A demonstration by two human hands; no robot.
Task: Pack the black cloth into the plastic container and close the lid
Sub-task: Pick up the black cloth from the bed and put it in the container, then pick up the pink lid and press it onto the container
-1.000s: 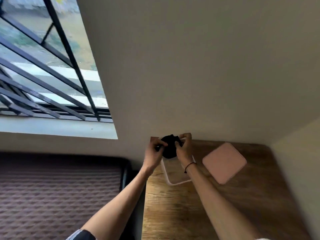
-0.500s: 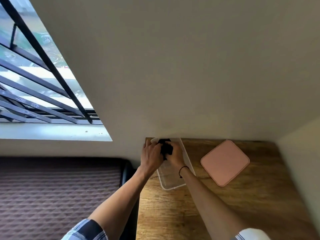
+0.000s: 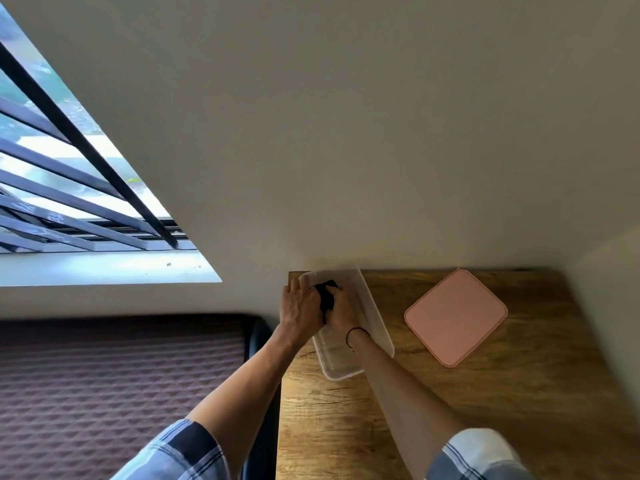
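Between the two hands, only a small dark patch of the black cloth [image 3: 326, 296] shows, bunched at the far end of the clear plastic container [image 3: 341, 367]; most of it is covered by fingers. Left hand [image 3: 300, 310] curled over the cloth from the left, right hand [image 3: 341, 310] reaching inside the container and pressed against it from the right; both seem to have hold of it, though the fingertips are hidden. Container walls hard to trace where forearms cross them. Thin black band on the right wrist. Pink square lid [image 3: 455, 317] lies flat on the wooden table [image 3: 502, 403], well apart to the right. Barred window [image 3: 69, 188] at left; a dark quilted surface [image 3: 104, 386] below it. Plaid sleeves cut off at the bottom edge.
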